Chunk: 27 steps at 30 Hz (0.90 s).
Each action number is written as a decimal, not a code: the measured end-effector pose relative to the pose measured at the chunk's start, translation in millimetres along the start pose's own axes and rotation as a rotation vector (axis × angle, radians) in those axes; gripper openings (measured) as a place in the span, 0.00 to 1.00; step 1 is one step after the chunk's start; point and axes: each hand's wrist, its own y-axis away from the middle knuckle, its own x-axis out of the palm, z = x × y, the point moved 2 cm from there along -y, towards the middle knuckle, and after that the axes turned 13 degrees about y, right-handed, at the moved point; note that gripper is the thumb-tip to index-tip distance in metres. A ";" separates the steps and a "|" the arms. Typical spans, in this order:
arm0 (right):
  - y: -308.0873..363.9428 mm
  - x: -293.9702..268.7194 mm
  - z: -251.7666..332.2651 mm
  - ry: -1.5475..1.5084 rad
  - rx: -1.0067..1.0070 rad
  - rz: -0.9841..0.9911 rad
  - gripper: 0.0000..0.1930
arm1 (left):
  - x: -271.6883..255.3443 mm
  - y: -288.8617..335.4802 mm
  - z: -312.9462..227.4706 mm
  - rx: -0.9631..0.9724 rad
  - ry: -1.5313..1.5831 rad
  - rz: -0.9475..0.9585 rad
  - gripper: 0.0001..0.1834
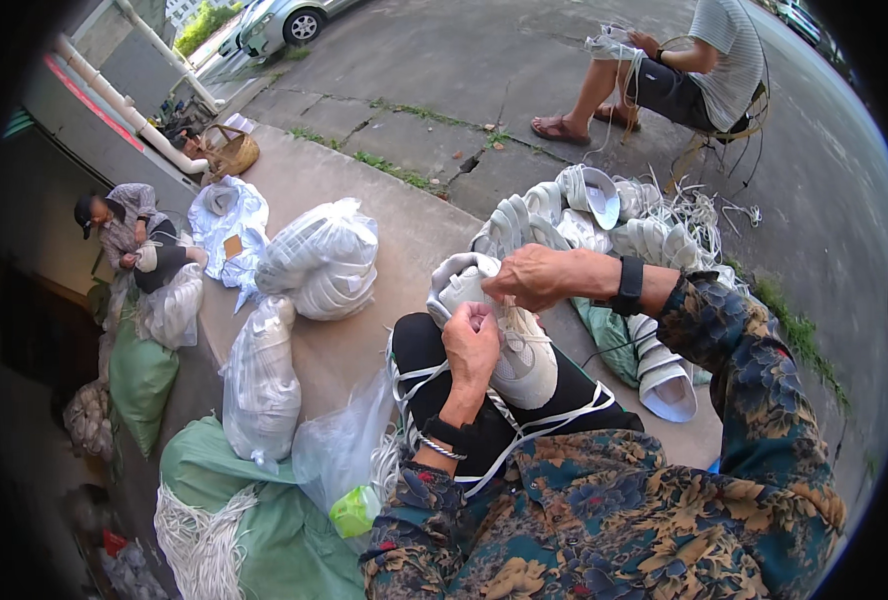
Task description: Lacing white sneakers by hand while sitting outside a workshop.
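A white sneaker (524,365) rests on my black-clad lap, its toe toward me and its opening facing away. Over its lacing area my left hand (471,345) is closed in a pinch. Just beyond it, my right hand (529,275) bends down at the wrist, its fingers pinched beside the tongue. Both seem to grip the white shoelace (562,424), though the bit between the fingertips is mostly hidden. Long loose lace ends trail across my thighs on both sides.
White shoes (664,375) are piled at the right, with loose laces (692,222) behind. Clear bags of shoes (324,260) stand at the left. A green sack (274,530) bears a lace bundle (204,540). One person (709,70) sits far right, another (129,225) far left.
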 end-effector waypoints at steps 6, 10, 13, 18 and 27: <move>6.9 -0.5 0.8 -0.094 0.032 -0.008 0.15 | 5.7 -35.4 0.9 0.219 -0.487 0.166 0.08; 15.8 -1.1 -5.3 -0.185 0.028 0.013 0.15 | 10.5 -38.3 -7.5 0.323 -0.534 0.238 0.08; 13.8 4.6 -8.4 -0.170 0.003 -0.005 0.15 | 8.8 -43.2 -4.7 0.143 -0.361 0.314 0.07; 9.5 15.5 -4.5 -0.069 -0.054 -0.236 0.08 | 4.8 -40.1 -12.5 -0.092 -0.293 0.365 0.06; 19.5 14.1 -5.0 -0.117 0.080 -0.223 0.07 | -53.4 -8.2 -25.4 0.237 -0.521 -0.137 0.05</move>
